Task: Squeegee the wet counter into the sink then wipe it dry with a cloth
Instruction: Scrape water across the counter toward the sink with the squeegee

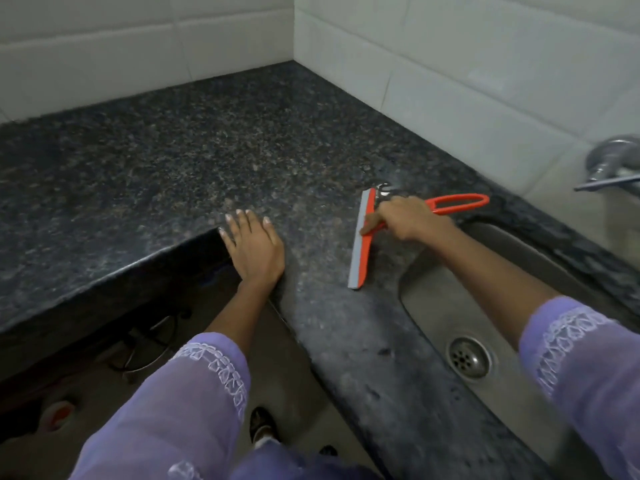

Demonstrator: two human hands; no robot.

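An orange squeegee (362,247) with a grey rubber blade lies on the dark speckled granite counter (180,143), just left of the steel sink (450,306). My right hand (405,218) is shut on its handle near the blade, index finger stretched along the head; the loop end of the handle points right. My left hand (252,245) rests flat and open on the counter at the inner corner of its front edge. No cloth is in view.
White tiled walls meet at the back corner. A metal tap (613,164) sticks out at the right above the sink, whose drain (469,356) is near the front. Below the counter edge are the floor, a wire stand and my feet.
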